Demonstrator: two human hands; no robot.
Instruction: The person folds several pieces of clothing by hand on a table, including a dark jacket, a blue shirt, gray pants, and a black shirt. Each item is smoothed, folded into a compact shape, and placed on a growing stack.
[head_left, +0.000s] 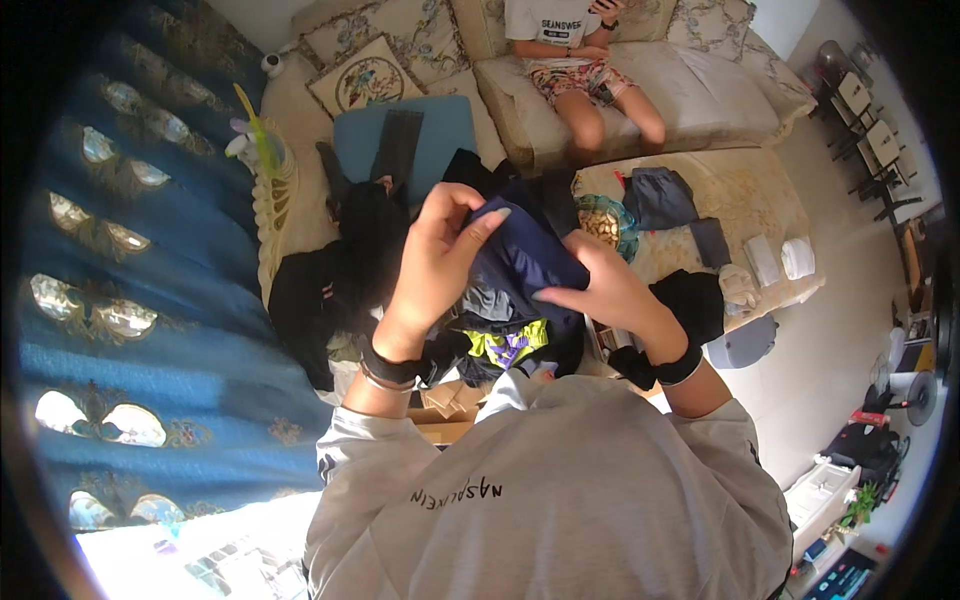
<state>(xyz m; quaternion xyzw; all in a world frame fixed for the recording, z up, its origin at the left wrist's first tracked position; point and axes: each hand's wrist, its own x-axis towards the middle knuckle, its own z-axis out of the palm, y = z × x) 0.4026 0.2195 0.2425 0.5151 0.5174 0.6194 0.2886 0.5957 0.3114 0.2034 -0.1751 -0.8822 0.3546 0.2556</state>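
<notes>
A dark navy cloth garment is stretched between my two hands above a heap of clothes. My left hand grips its upper left edge, thumb on top. On the right side, my right hand pinches the opposite edge between thumb and fingers. What kind of garment it is, I cannot tell. Below it lie a grey cloth piece and a yellow-green and purple garment. Black clothing spreads out to the left of my left hand.
Folded dark shorts, a glass bowl of nuts and rolled white cloths rest on the covered table. A seated person holds a phone on the sofa. A blue curtain hangs at left. A cardboard box sits below.
</notes>
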